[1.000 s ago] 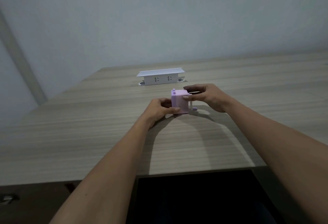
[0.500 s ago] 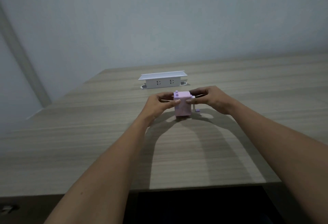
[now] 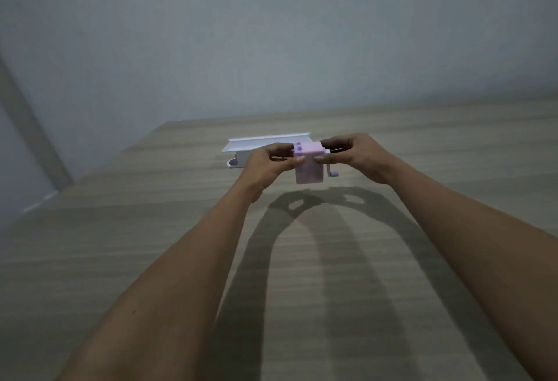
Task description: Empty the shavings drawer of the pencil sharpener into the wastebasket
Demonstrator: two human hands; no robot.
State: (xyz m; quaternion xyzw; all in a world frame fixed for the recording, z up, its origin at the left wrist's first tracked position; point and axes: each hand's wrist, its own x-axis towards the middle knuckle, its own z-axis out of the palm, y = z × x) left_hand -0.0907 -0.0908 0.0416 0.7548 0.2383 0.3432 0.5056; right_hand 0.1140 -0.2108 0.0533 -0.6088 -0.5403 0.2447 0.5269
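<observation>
Since a moment ago we have lifted the pencil sharpener [image 3: 309, 164] off the worktop [image 3: 151, 260]; it now hangs in the air between both hands, with its shadow lying free on the wood below. It sat on the surface before, held from either side. Our left hand [image 3: 267, 166] grips the left face of the pink box, fingers [image 3: 290, 162] closed against it with the thumb across the front. Our right hand [image 3: 356, 155] clamps the right side near the top, just above the small crank [image 3: 332, 173] that sticks out and down.

The sharpener is held above the middle of the worktop, in front of the white socket box [image 3: 256, 146] that stands towards the far edge.

We judge that the drawer is not yet out: the body looks whole, though the blur makes the seam hard to read. Lifting it frees us to turn it and find the drawer front. No wastebasket is in view, so we will have to look for it before tipping anything.
</observation>
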